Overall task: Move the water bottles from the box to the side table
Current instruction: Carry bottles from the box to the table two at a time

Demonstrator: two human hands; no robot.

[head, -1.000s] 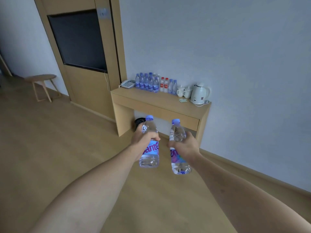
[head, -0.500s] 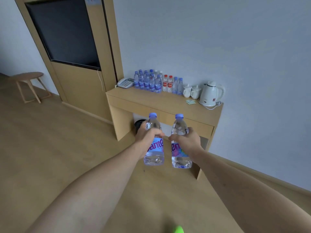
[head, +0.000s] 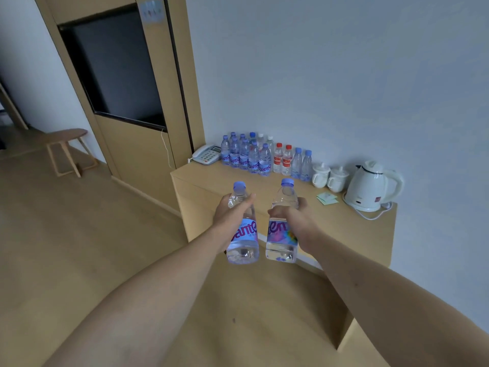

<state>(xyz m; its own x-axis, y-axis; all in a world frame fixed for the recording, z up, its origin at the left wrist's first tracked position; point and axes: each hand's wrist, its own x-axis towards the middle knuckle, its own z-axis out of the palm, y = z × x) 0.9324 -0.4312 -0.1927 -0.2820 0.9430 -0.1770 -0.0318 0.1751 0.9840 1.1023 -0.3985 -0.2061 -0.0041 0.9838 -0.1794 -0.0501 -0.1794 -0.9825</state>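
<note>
Upright and side by side, two water bottles were gripped, one in the left hand (head: 229, 214), one in the right hand (head: 293, 217), just short of the side table (head: 352, 229) beyond them.

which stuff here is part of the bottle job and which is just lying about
Job: left hand and right hand, each gripping a water bottle; side table; bottles already there.

Lying about: phone, kettle, cups, stool.
</note>
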